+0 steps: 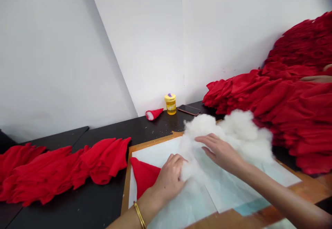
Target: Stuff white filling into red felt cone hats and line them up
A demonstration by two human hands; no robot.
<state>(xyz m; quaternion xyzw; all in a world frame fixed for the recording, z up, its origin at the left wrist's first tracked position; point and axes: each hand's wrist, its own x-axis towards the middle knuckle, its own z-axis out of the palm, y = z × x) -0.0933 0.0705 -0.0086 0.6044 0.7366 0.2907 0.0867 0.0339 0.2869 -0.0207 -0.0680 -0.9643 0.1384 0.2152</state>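
Note:
My left hand [169, 177], a gold bangle at its wrist, is curled closed with a tuft of white fibre stuffing [193, 172] at its fingers. Partly hidden behind that hand, a red pointed fabric piece [144, 175] lies on the white sheet [153, 153]; whether the fingers also touch the fabric I cannot tell. My right hand [220, 152] reaches over the near edge of a large heap of the same white stuffing [241, 128]. Its fingers are stretched out and a little apart, touching or just above the fluff.
Red fabric pieces lie in a row [64, 166] at left and in a tall pile [293, 94] at right, where another person's hand [317, 78] rests. Along the wall stand a stuffed red cone [157, 113], a yellow-lidded jar [170, 105] and a phone [189, 109].

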